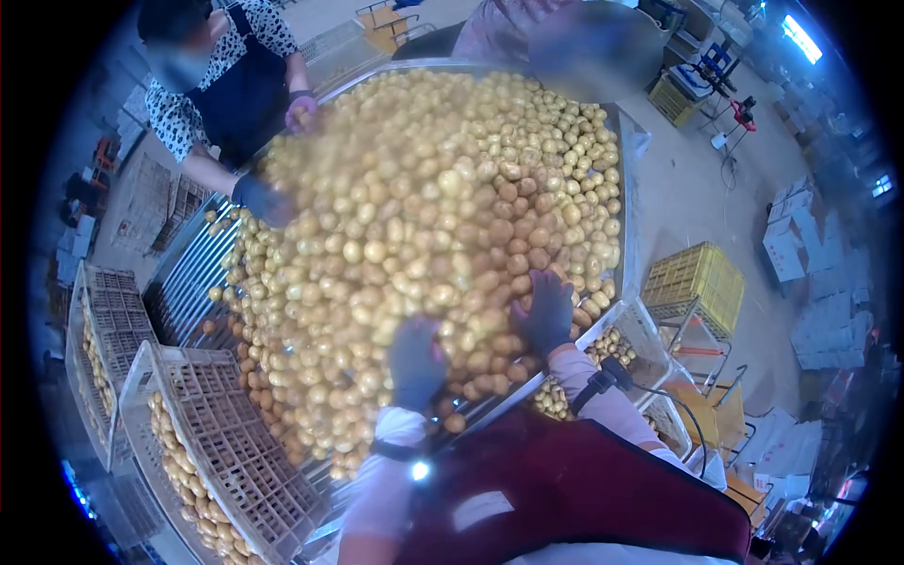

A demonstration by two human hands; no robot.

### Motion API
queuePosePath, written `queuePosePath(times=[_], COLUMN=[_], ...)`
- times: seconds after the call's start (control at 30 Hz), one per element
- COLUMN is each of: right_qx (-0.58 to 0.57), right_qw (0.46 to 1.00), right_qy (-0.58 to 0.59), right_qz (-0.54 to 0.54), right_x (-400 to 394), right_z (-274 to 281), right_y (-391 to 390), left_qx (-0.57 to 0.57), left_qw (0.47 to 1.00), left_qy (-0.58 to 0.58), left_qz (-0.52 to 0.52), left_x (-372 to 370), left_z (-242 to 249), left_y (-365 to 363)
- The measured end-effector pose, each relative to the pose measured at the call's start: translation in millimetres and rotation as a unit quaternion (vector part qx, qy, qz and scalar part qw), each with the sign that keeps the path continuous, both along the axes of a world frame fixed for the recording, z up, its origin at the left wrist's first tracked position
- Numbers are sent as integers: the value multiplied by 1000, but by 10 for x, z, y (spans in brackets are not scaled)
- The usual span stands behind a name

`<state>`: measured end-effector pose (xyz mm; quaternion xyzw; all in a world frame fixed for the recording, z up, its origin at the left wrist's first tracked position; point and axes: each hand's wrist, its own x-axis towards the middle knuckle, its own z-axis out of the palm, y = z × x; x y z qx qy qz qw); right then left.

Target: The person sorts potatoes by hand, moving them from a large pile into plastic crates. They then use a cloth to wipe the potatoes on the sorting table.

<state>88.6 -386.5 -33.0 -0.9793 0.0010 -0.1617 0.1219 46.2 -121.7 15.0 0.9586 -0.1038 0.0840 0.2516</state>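
A big heap of round yellow-brown fruits (367,250), whose exact kind I cannot make out, fills a metal-sided sorting table. My left hand (417,365), in a dark glove, rests against the near part of the heap with its thumb apart from the fingers. To its right, my right hand (546,315), gloved alike, lies spread over the fruits by the table's right edge. Neither hand shows a fruit gripped in it. Browner fruits (508,231) lie just beyond my right hand.
Across the table's left side, a co-worker in an apron (240,94) reaches into the heap with a gloved hand (264,200). Another person (513,28) stands at the far side. Plastic crates (235,452) stand near left, a yellow crate (694,287) at right. Metal rollers (193,282) show at left.
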Motion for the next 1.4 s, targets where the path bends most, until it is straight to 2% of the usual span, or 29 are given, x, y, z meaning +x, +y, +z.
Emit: queuePosePath(times=[0.03, 0.13, 0.23, 0.33, 0.4, 0.43, 0.5, 0.53, 0.57, 0.67, 0.7, 0.77, 0.8, 0.83, 0.87, 0.9, 0.93, 0.97, 1.0, 1.03, 1.07, 1.13, 1.2, 1.23, 1.27, 1.33, 1.4], right_qx=[2, 93, 114, 50, 55, 60, 84, 95, 93, 359, 422, 405, 498, 586, 753, 739, 723, 746, 759, 820, 875, 942, 954, 955, 950, 927, 846], right_qw=[1000, 990, 988, 992, 995, 995, 996, 995, 994, 932, 902, 893, 838, 773, 629, 656, 681, 659, 647, 566, 476, 327, 298, 293, 311, 361, 454], right_qy=[-21, 106, 98, 28, -19, -41, -4, 13, -23, -54, -89, -16, 17, 49, 74, 64, 57, 61, 58, 69, 74, 66, 23, 0, -28, -93, -185], right_qz=[17, 1, 38, 110, 86, 75, 43, 31, 60, 16, 1, 196, 222, 238, 177, 140, 101, 75, 54, 50, 49, 44, 39, 35, 19, -44, -209], right_x=[32, -18, -68, -92, -86, -102, -44, 12, 57, -113, -175, -365, -505, -644, -834, -957, -1082, -1164, -1251, -1320, -1383, -1604, -2047, -2334, -2631, -3346, -4017], right_z=[-25, 176, 143, 68, 72, 68, -62, -133, -185, 554, 725, 845, 929, 1013, 1129, 1164, 1199, 1170, 1115, 1036, 914, 678, 524, 480, 481, 510, 348], right_y=[-27, -20, -81, -125, -90, -48, -48, -83, -180, 15, 117, 153, 246, 339, 637, 715, 794, 796, 718, 591, 396, -99, -611, -852, -1059, -1375, -1592], left_qx=[-10, -63, -53, -124, -321, -412, -582, -754, -878, -905, -919, -897, -882, -750, -564, -430, -290, -240, -185, -129, -66, -112, -321, -277, -231, -218, -281], left_qw=[1000, 997, 998, 992, 945, 909, 811, 636, 413, 349, 309, 383, 420, 643, 819, 897, 952, 968, 980, 988, 982, 955, 898, 910, 925, 945, 947], left_qy=[-14, -33, -33, -33, 9, 29, 56, 162, 242, 242, 242, 212, 198, 153, 93, 72, 34, 45, 7, -34, -122, -164, -62, -58, -67, -47, 10], left_qz=[8, 9, 17, 10, 56, 46, -3, -26, 4, 23, 31, 65, 78, 15, -52, -73, -90, -62, -73, -81, -128, -219, -295, -303, -293, -241, -153], left_x=[20, -10, -89, -176, -171, -196, -217, -242, -266, -398, -440, -467, -480, -515, -545, -580, -617, -677, -743, -810, -878, -921, -917, -829, -645, -386, -250], left_z=[-6, 72, 46, 124, 113, 110, 173, 234, 303, 580, 626, 765, 830, 885, 935, 913, 892, 788, 741, 695, 697, 660, 548, 506, 359, 143, 51], left_y=[-26, -36, 36, 139, 191, 237, 282, 329, 375, 235, 210, 31, -66, -136, -194, -306, -419, -671, -854, -1036, -1174, -1249, -1285, -1159, -1015, -694, -365])
